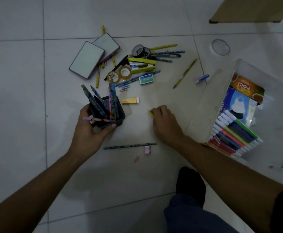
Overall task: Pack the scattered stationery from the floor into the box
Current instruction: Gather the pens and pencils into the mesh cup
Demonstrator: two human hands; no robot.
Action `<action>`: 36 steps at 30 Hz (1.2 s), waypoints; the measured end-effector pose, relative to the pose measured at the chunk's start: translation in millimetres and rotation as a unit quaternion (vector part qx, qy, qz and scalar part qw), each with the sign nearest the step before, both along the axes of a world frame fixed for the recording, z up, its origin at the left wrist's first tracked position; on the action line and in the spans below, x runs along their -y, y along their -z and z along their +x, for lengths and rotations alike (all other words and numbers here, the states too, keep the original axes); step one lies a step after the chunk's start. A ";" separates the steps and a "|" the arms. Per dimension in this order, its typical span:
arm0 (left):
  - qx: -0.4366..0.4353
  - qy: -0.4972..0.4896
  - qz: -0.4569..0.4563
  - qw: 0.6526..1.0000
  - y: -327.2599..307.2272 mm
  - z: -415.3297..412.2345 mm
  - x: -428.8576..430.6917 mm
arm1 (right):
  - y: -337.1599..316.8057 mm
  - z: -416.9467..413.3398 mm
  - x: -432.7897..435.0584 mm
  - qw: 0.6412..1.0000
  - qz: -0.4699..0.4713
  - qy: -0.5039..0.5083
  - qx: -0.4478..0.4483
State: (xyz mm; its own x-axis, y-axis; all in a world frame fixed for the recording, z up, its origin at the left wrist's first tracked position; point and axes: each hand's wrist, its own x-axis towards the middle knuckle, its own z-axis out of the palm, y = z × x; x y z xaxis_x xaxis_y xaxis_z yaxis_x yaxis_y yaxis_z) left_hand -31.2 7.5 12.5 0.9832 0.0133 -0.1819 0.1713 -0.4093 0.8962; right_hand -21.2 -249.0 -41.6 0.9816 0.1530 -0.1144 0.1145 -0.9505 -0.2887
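My left hand (pixel 91 130) grips a black mesh pencil holder (pixel 111 116) filled with several blue and pink pencils. My right hand (pixel 164 121) rests on the floor with its fingers closed around a small yellow item (pixel 150 113), mostly hidden. A clear plastic box (pixel 203 115) stands at the right, holding a marker set (pixel 235 137), a mask pack and a tea box. Scattered on the tiles are a yellow stapler (pixel 142 64), tape rolls (pixel 118 74), an eraser (pixel 130 100), a staples box (pixel 146 79), two small whiteboards (pixel 86 59) and loose pencils (pixel 129 146).
A round clear lid (pixel 220 47) lies beyond the box. A wooden furniture corner (pixel 245 10) sits at the top right. A yellow pencil (pixel 185 73) and a small blue box (pixel 202 79) lie near the plastic box. My knee and dark-socked foot (pixel 190 184) are at the bottom.
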 end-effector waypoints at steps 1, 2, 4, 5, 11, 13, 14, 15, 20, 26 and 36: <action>0.001 -0.004 -0.002 1.000 -0.4 0.9 -0.6 | -3.1 -0.7 -2.2 0.999 0.011 -0.024 -0.023; 0.001 -0.008 -0.004 1.000 -0.5 1.9 -0.8 | -6.5 -1.7 -5.4 0.997 0.027 -0.051 -0.044; 0.003 -0.012 -0.004 1.000 -0.2 3.5 -1.4 | -13.6 -5.4 -16.0 0.988 0.071 -0.116 -0.074; 0.004 -0.015 -0.003 1.000 0.2 4.8 -1.8 | -16.9 -7.3 -22.3 0.980 0.085 -0.157 -0.089; 0.014 -0.032 0.000 0.999 0.7 13.3 -12.9 | -19.2 -8.4 -50.1 0.923 -0.024 -0.364 -0.121; 0.018 -0.045 -0.003 0.999 -0.5 16.5 -18.3 | -22.0 0.0 -49.8 0.919 -0.026 -0.384 -0.086; 0.021 -0.057 -0.006 0.998 -1.9 18.8 -20.9 | -26.0 5.8 -47.1 0.925 -0.016 -0.371 -0.085; 0.025 -0.068 -0.010 0.997 -3.4 21.7 -23.0 | -31.3 12.6 -42.9 0.937 0.003 -0.338 -0.085; 0.032 -0.083 -0.017 0.996 -9.3 31.1 -24.9 | -49.5 54.2 -16.4 0.997 0.027 -0.065 0.011; 0.030 -0.051 0.012 0.998 -11.3 27.6 -14.9 | -44.4 67.6 -20.2 0.967 -0.006 -0.151 -0.207; 0.009 -0.033 0.032 0.999 -8.2 22.0 -11.4 | -54.5 91.6 16.5 0.949 -0.079 -0.249 -0.178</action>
State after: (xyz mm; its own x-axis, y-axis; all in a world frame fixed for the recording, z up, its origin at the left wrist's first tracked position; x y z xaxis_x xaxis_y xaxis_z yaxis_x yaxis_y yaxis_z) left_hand -9.2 18.9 20.7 0.9828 0.0887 -0.1619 0.1845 -0.4542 0.8716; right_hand 70.4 -265.5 12.8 0.6869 0.5408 -0.4854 0.4829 -0.8389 -0.2512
